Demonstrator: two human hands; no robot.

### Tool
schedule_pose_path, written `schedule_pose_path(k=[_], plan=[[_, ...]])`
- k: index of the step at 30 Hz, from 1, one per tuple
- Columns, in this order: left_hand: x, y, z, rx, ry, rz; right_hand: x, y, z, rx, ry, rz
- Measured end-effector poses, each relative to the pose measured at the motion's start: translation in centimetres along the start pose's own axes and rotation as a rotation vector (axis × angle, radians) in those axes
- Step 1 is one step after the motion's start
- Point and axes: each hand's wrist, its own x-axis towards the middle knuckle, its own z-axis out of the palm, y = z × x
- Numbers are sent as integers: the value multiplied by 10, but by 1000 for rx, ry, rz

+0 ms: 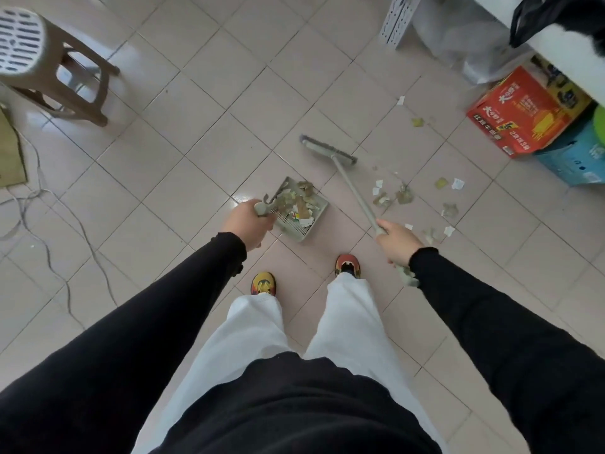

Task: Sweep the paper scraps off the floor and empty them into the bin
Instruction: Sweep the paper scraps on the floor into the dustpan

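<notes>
My left hand (250,226) grips the handle of a pale green dustpan (316,221), which holds a heap of paper scraps (299,204). My right hand (397,242) grips the pale handle of a small broom (352,186). Its brush head (327,149) rests on the tiles beyond the dustpan. Several loose paper scraps (404,194) lie scattered on the floor to the right of the broom handle, and a few more scraps (417,122) lie farther away. No bin shows clearly in the head view.
A brown plastic stool (55,65) stands at the far left, with white cables (42,204) trailing over the tiles below it. A red carton (523,113) and a blue box (571,158) sit at the right under a white table (556,44). My shoes (263,283) stand close to the dustpan.
</notes>
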Motion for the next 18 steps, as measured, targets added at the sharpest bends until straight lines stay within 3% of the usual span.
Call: schedule_pose_path(k=[4, 10, 14, 18], plan=[[-5, 13, 16, -19, 59, -52, 14, 0, -10, -62, -173, -21], [-14, 20, 34, -96, 129, -125, -41, 58, -78, 98, -351, -13], [-19, 21, 45, -107, 129, -119, -46, 71, -89, 73, -301, -60], [-24, 16, 54, -112, 142, -128, -13, 54, -66, -102, -211, -140]])
